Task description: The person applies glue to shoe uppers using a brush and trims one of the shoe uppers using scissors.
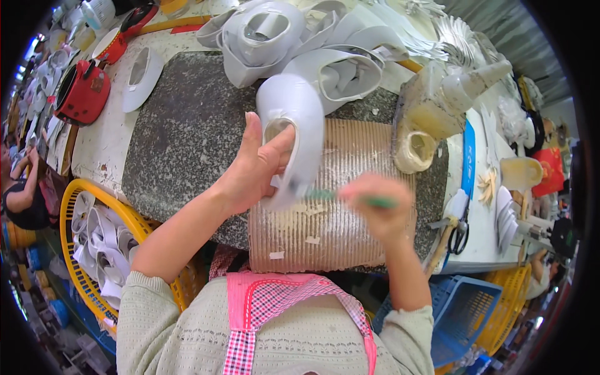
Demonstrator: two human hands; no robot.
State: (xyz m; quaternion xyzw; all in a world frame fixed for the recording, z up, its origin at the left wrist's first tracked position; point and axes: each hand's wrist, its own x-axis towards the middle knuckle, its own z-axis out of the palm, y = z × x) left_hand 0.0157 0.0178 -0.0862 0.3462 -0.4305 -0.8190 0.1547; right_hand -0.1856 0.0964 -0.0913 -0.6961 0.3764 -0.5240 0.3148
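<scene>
My left hand point(253, 164) holds up a white shoe upper point(290, 100), with fingers reaching into its opening and the thumb outside. Closed round a green-handled brush point(322, 194), my right hand point(380, 203) is blurred by motion. The brush's tip meets or nearly meets the upper's lower end; blur hides which. Below both hands lies a ribbed cardboard sheet point(356, 231) with shiny smears and small white scraps. It rests on a speckled dark stone slab point(181, 125). Several more white uppers point(265, 31) are heaped at the slab's far edge.
A glue-crusted plastic container point(428, 103) stands right of the cardboard. Scissors point(460, 234) lie beyond it. A yellow basket point(67, 234) of white pieces is at left, a blue crate point(469, 312) at lower right. Red pots point(87, 100) and a single upper point(142, 78) sit far left.
</scene>
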